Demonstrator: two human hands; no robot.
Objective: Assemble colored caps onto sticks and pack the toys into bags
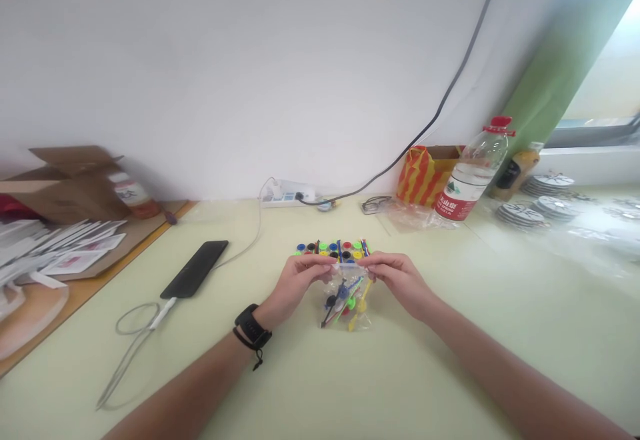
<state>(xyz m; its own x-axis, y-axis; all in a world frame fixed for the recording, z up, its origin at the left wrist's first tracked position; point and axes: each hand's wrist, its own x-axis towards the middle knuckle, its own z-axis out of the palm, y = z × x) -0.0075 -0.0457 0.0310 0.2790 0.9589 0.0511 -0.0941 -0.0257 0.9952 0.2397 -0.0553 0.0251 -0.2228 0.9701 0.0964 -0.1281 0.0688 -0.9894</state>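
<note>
Because likely light and limp, hold clear plastic bag by far rim, pinched in left hand and right hand.

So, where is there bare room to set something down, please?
Bare tabletop shows right of the right hand, nearer than the large bottle, and on the near side of the clear bag. It is crowded with papers at far left, colourful pieces beyond the bag and stacked discs at far right.

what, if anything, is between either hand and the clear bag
Nothing visible: the left hand and right hand both pinch the top edge of the clear bag directly. The colored pieces on the table lie beyond it.
</note>
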